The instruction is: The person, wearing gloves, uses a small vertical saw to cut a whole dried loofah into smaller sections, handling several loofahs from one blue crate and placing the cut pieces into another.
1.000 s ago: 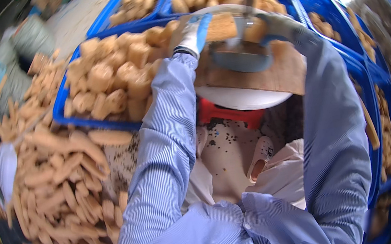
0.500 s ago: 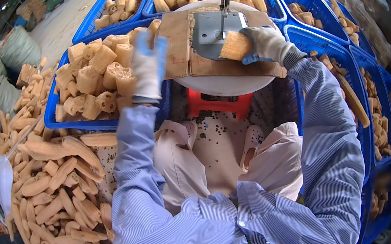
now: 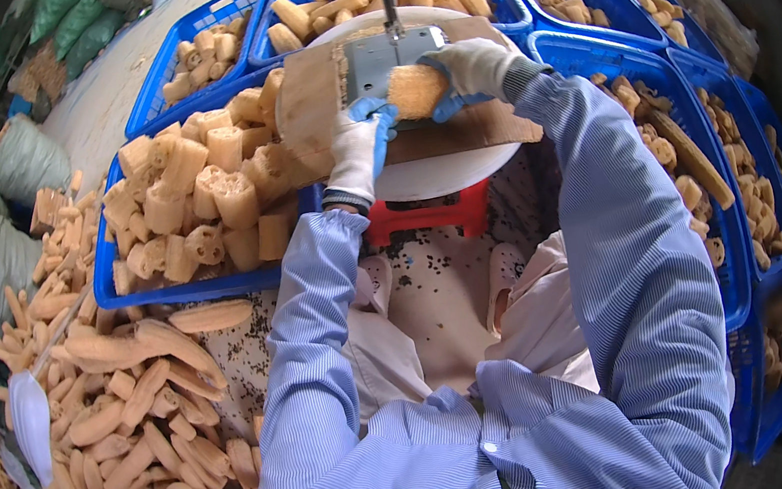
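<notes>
A flattened, tan piece of loofah (image 3: 419, 90) lies over the front edge of a grey metal plate (image 3: 376, 62). My right hand (image 3: 483, 69), in a white glove with blue-coated fingers, grips its right end. My left hand (image 3: 361, 151), gloved alike, has its fingers closed at the piece's left edge; the fingertips are partly hidden. Just behind the piece, a thin upright metal part (image 3: 389, 7) of a machine comes down to the plate. Brown cardboard (image 3: 308, 95) surrounds the plate, on top of a round white surface (image 3: 446, 175).
Left of the machine stands a blue basket (image 3: 186, 292) of cut loofah pieces (image 3: 236, 199). Whole loofahs (image 3: 133, 415) are heaped on the floor at the left. More blue crates (image 3: 519, 18) line the back and right. A red stool (image 3: 432, 216) shows below the white surface.
My left hand has moved right, from beside the basket of cut pieces to the loofah piece's left edge. My view has shifted; my right hand still holds the piece at the plate.
</notes>
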`<state>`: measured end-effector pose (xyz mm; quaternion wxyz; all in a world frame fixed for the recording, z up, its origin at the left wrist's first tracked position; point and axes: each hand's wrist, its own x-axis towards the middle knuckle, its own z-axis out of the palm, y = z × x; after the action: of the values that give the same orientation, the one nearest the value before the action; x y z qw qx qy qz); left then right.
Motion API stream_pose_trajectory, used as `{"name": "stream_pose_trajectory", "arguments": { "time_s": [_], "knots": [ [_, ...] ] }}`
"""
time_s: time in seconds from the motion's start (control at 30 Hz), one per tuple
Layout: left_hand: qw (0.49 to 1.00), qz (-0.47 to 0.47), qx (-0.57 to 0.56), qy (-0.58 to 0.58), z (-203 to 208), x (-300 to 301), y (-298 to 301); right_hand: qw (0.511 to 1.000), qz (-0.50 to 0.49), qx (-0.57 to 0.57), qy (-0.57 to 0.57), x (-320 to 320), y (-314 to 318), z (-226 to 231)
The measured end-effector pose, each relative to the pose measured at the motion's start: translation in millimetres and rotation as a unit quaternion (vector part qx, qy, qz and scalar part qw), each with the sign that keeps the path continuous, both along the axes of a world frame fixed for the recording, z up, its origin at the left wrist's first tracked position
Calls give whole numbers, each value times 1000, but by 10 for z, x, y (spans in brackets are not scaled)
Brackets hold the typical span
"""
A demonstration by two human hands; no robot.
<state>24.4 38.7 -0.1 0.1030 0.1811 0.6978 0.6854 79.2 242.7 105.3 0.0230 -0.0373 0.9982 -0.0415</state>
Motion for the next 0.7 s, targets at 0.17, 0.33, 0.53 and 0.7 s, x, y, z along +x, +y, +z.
{"name": "stream_pose_trajectory", "arguments": {
  "time_s": [0.17, 0.33, 0.53, 0.7],
  "knots": [
    [999, -8, 38, -15, 18, -66, 93, 995, -36, -65, -63, -14, 111, 77],
    [999, -12, 28, -14, -19, -215, 140, 999, -28, -8, -33, -93, 102, 158],
    [1000, 10, -13, 20, 36, -394, 247, 1000, -26, -5, -3, -448, 316, -50],
    [997, 18, -51, 52, 75, -554, 364, 992, -46, 16, -113, -685, 397, 64]
  ]
}}
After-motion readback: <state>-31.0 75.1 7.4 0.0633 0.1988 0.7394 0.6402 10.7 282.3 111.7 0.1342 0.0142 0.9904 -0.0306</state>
